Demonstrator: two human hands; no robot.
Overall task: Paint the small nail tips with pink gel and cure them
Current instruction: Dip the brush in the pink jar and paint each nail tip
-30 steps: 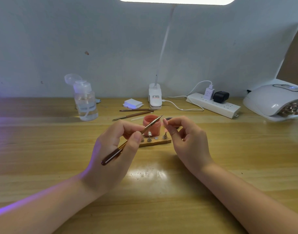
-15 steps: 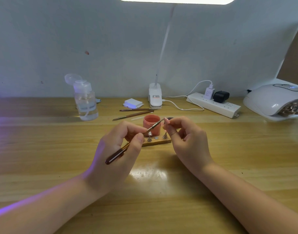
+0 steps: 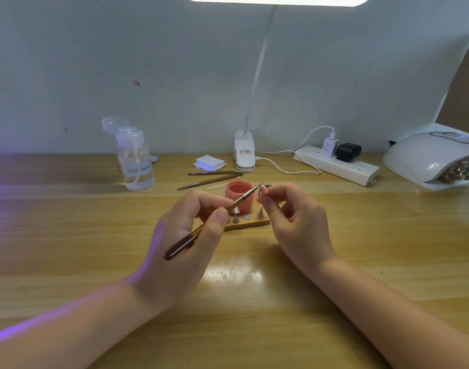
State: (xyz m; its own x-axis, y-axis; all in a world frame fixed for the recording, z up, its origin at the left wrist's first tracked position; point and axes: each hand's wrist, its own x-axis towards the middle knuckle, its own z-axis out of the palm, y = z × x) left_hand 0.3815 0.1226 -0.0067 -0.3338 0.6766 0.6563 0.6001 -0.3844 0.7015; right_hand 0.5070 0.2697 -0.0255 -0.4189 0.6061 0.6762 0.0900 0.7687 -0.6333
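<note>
My left hand (image 3: 185, 235) pinches a thin brown gel brush (image 3: 212, 222), its bristle end up by my right fingertips. My right hand (image 3: 294, 222) pinches a small pink nail tip (image 3: 263, 190) between thumb and forefinger, and the brush tip touches it. Behind the hands stands an open pot of pink gel (image 3: 240, 195). In front of the pot lies a wooden holder strip (image 3: 254, 223) with small metal stands on it. The white curing lamp (image 3: 430, 161) sits at the far right, with more stands inside its opening.
A clear pump bottle (image 3: 135, 161) stands at the back left. Two spare brushes (image 3: 214, 177), a white wipe pad (image 3: 209, 163), a desk lamp base (image 3: 244, 151) and a power strip (image 3: 337, 166) with cables line the back of the wooden table (image 3: 68, 235).
The brush tip has swung down and right from above the pot onto the nail tip held in my right hand. Both hands stayed almost in place.
</note>
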